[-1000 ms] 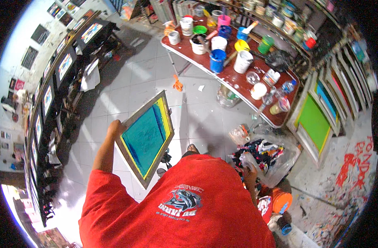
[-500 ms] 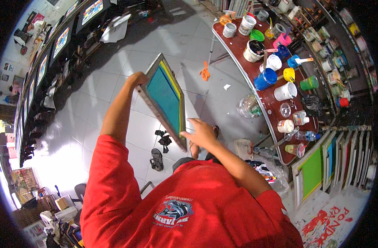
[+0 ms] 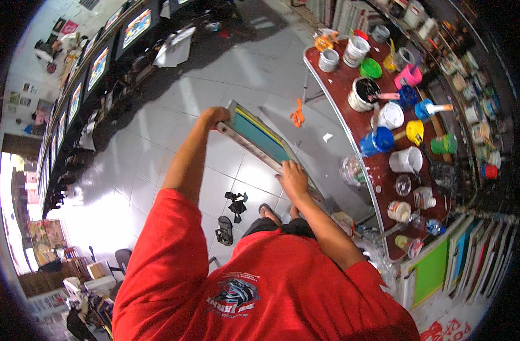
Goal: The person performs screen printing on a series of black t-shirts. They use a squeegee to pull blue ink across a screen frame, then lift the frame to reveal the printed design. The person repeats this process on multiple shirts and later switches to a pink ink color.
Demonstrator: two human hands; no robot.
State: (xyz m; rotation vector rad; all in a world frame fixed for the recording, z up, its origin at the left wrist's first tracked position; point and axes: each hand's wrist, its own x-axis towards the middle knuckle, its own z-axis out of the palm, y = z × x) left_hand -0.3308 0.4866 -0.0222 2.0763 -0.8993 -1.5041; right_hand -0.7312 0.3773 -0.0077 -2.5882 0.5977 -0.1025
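Observation:
I hold a screen printing frame (image 3: 259, 135) in the air in front of me, tilted so that its mesh shows as a narrow teal strip with a yellow border. My left hand (image 3: 215, 117) is closed round its upper-left corner. Lower down, my right hand (image 3: 294, 182) has its fingers over the near rail, close to the frame's lower-right end. The palm side of both hands is hidden. Below the frame, my feet in dark sandals (image 3: 269, 212) stand on the tiles.
On the right, a dark red table (image 3: 379, 187) carries several paint tubs, among them a blue tub (image 3: 377, 141). More screen frames (image 3: 436, 264) lean beyond its near end. A loose sandal (image 3: 224, 231) and black cloth (image 3: 236, 204) lie on the floor. Dark printing stations (image 3: 103, 99) line the left.
The frame has swung from steeply upright to a flatter slant, its mesh now seen more edge-on. My right hand, earlier spread beside it, has come onto its rail. My view has shifted.

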